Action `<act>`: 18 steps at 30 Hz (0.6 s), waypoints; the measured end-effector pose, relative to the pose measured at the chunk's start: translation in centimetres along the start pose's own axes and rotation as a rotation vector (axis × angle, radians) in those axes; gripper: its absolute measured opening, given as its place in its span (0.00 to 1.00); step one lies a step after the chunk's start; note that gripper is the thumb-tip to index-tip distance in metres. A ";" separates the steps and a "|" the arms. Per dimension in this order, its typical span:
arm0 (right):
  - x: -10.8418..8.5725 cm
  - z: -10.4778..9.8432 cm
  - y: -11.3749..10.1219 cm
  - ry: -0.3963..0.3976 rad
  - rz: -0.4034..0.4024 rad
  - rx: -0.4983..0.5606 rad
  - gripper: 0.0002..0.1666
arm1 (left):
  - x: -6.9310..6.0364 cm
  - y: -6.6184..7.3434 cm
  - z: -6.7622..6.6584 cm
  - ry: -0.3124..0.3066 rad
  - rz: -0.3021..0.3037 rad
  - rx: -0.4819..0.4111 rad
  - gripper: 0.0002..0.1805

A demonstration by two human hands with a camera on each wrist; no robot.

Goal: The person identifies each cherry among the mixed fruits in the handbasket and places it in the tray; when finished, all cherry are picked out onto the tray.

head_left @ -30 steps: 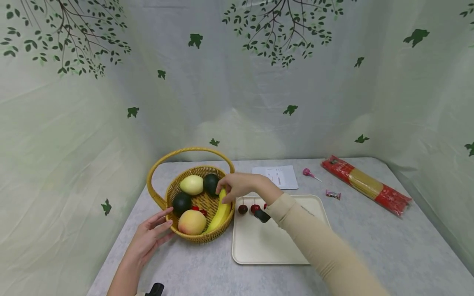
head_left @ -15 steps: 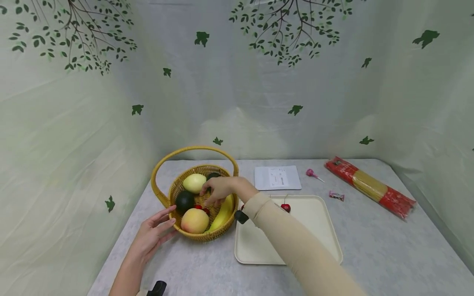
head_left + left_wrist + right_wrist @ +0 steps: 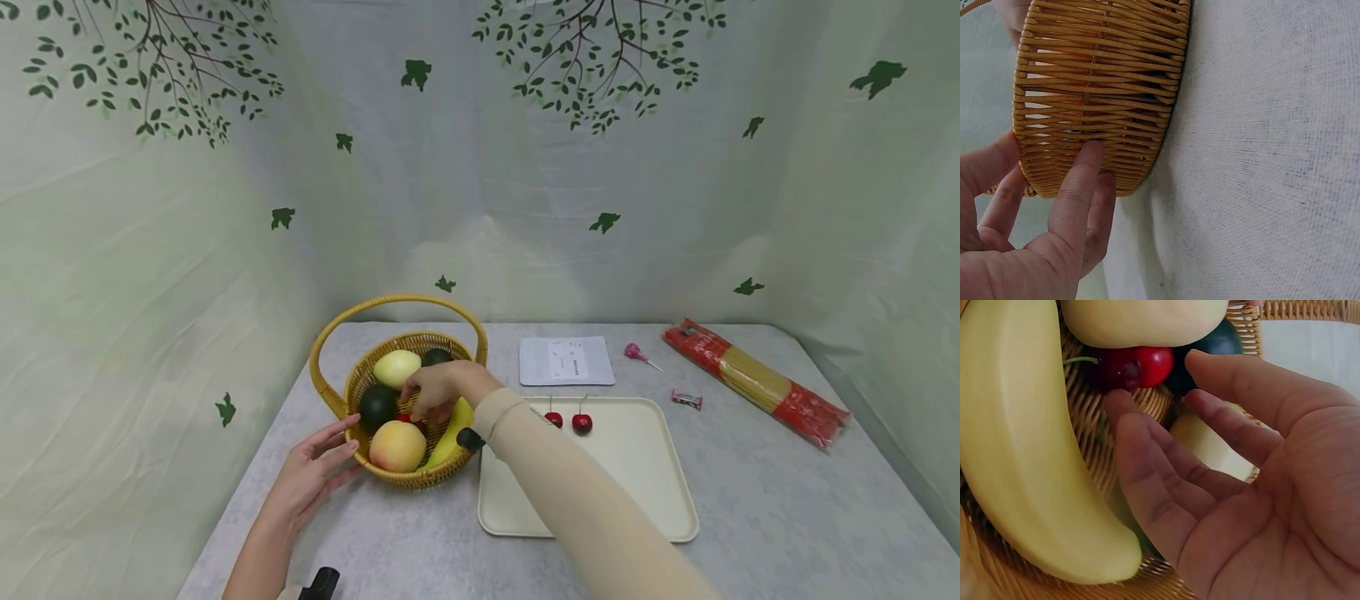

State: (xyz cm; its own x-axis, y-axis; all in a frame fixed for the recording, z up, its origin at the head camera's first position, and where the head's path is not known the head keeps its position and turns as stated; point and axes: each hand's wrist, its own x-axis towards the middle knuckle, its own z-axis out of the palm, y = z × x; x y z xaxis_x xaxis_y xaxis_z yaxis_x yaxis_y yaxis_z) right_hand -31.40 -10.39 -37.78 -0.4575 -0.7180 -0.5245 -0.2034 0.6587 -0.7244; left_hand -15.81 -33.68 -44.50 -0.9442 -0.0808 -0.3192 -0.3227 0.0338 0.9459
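A woven basket (image 3: 408, 481) with a tall handle holds a banana (image 3: 450, 440), a peach (image 3: 397, 447), a pale yellow lemon-shaped fruit (image 3: 397, 368) and two dark green round fruits (image 3: 377, 404). Inside it, my right hand (image 3: 441, 390) reaches down with fingers spread apart and nothing held between them. In the right wrist view, a bright red cherry (image 3: 1157, 365) and a darker cherry (image 3: 1113, 370) with a green stem lie beneath the peach, right at my fingertips. Whether a finger touches the dark one, I cannot tell. My left hand (image 3: 306, 479) rests extended fingertips against the basket's left side.
Right of the basket, a cream tray (image 3: 600, 492) carries cherries (image 3: 582, 423), partly covered by my right sleeve. Behind it lies a white labelled packet (image 3: 566, 361). Farther right are a pink lollipop (image 3: 634, 352), a small wrapped candy (image 3: 686, 400) and a red pasta bag (image 3: 756, 379).
My right hand has moved left and down from the banana's upper end toward the cherries in the basket. The left hand keeps its place at the basket's side. The view has shifted slightly.
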 end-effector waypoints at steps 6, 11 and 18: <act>0.7 0.0 0.3 -0.026 0.045 0.062 0.29 | 0.1 0.0 0.1 0.000 0.002 -0.003 0.32; 0.9 0.0 0.3 -0.051 0.110 0.151 0.26 | 0.2 0.0 0.1 -0.005 0.009 -0.007 0.32; 1.6 0.2 0.4 -0.061 0.109 0.211 0.23 | 0.1 -0.2 -0.1 -0.008 0.020 -0.010 0.32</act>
State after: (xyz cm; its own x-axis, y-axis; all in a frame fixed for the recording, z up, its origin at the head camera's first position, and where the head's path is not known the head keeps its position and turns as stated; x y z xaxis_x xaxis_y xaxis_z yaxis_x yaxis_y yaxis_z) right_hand -32.03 -11.29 -38.99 -0.4125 -0.6616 -0.6262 0.0326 0.6763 -0.7359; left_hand -15.89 -33.77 -44.69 -0.9511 -0.0721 -0.3003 -0.3027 0.0256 0.9527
